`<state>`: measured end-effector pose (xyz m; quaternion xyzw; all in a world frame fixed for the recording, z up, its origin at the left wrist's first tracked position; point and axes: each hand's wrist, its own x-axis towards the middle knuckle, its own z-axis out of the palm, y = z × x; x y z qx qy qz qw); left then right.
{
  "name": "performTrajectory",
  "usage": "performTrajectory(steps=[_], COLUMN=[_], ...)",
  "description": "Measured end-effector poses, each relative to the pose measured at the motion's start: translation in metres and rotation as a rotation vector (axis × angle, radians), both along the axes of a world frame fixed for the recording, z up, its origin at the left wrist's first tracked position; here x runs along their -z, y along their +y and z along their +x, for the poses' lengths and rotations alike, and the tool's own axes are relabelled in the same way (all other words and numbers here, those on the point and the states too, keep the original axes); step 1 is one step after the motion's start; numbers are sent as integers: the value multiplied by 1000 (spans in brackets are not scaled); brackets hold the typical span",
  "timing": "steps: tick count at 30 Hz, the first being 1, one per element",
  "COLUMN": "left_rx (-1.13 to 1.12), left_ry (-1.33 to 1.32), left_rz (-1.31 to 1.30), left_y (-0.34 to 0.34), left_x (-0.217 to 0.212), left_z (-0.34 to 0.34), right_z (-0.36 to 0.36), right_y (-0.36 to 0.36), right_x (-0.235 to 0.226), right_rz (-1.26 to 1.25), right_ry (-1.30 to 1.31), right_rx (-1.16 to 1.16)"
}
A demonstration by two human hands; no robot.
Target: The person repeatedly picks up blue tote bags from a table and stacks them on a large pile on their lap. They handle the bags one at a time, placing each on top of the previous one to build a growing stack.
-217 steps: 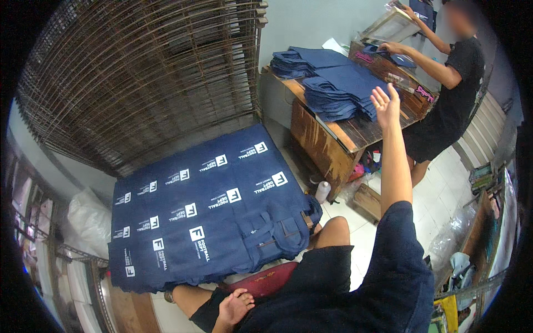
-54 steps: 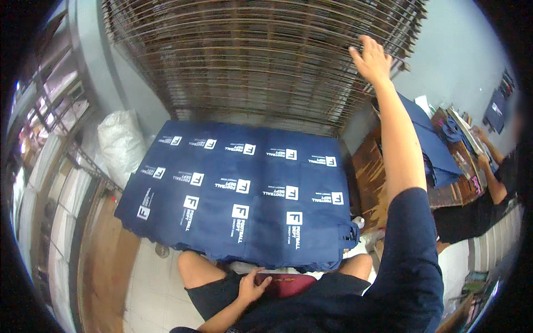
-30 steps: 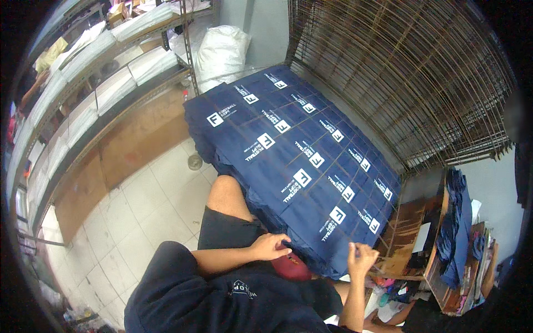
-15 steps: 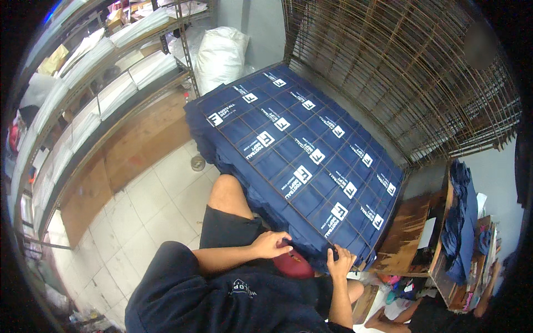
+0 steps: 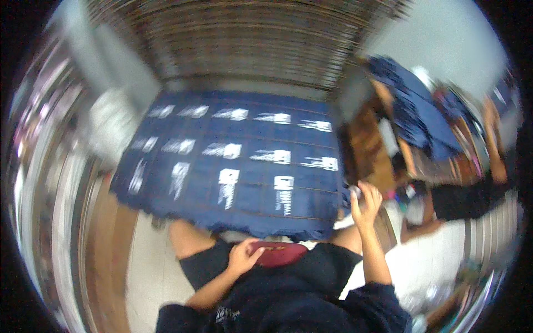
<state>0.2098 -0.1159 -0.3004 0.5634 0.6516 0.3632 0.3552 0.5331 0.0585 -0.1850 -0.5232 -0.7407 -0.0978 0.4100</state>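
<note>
A wide stack of navy blue fabric pieces point(image 5: 239, 161) with white printed marks lies flat in front of me, its frayed near edge over my knees. My left hand point(image 5: 243, 258) rests with curled fingers on a dark red flat thing point(image 5: 280, 254) in my lap, just below that edge. Raised beside the stack's near right corner, my right hand point(image 5: 366, 201) has its fingers apart and nothing clearly in it. The whole picture is blurred by motion.
Slatted wire racks point(image 5: 250, 44) stand behind the stack. A wooden table point(image 5: 383, 139) at the right carries a pile of navy cloth point(image 5: 413, 111), and another person in black point(image 5: 472, 194) works there. A white sack point(image 5: 111, 127) and shelves are at the left.
The view has swung round, so the stack now lies square in front. My right hand has lifted off the stack's near corner and stands free beside it. My left hand stays in my lap.
</note>
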Motion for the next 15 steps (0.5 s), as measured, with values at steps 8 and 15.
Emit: performTrajectory(steps=[8, 15], left_rx=[0, -34], left_ry=[-23, -57], left_rz=[31, 15], left_y=[2, -3], left_x=[4, 15], left_z=[2, 1], right_z=[127, 232], right_y=[86, 150], right_x=[-104, -126], right_rz=[398, 245], right_ry=[394, 1262], right_rx=[370, 255])
